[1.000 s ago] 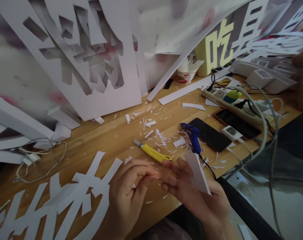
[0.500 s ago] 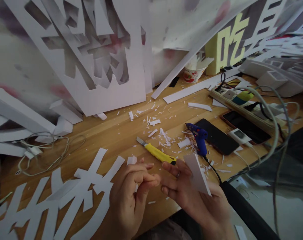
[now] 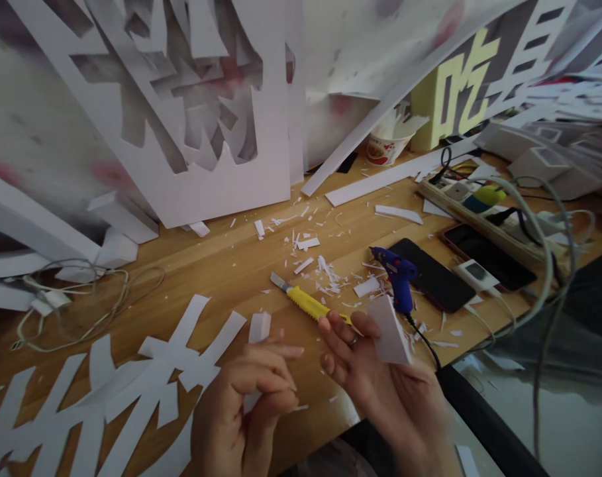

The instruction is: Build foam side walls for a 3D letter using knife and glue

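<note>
Over table, left hand curled, right hand palm-up

Right hand holding a white piece, left hand curled at its nine o'clock, blue glue gun at twelve, yellow cutter at eleven

The knife was yellow, the glue gun blue, the card white, the surface brown with wood grain. The cup was white with red print.
</note>
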`<state>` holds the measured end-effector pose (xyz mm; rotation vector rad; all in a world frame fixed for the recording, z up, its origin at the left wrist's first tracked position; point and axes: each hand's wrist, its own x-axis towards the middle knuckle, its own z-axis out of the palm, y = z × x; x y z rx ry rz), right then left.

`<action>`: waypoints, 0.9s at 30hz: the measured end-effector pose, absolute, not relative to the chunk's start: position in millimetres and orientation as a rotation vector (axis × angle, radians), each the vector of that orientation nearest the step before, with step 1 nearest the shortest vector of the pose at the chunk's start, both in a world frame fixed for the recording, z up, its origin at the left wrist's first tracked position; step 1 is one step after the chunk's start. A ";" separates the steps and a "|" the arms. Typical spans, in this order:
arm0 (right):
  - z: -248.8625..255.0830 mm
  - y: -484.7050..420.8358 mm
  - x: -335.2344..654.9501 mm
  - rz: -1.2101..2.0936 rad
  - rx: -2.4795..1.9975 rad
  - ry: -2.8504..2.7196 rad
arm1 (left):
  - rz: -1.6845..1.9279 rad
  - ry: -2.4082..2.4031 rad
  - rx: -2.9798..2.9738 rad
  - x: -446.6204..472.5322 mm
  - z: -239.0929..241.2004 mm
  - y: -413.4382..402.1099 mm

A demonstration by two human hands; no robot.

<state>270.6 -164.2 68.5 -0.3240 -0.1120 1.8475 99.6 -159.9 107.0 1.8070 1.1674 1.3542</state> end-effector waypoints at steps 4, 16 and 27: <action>70.2 -164.5 263.0 1.784 -0.383 -0.119 | 1.348 1.166 1.720 114.9 114.5 -165.7; 82.8 -175.2 252.6 1.525 -0.652 -0.116 | 1.140 1.219 1.693 122.0 114.6 -156.8; 92.2 -184.6 248.8 1.561 -0.651 -0.193 | 1.103 1.056 2.016 129.7 119.0 -158.0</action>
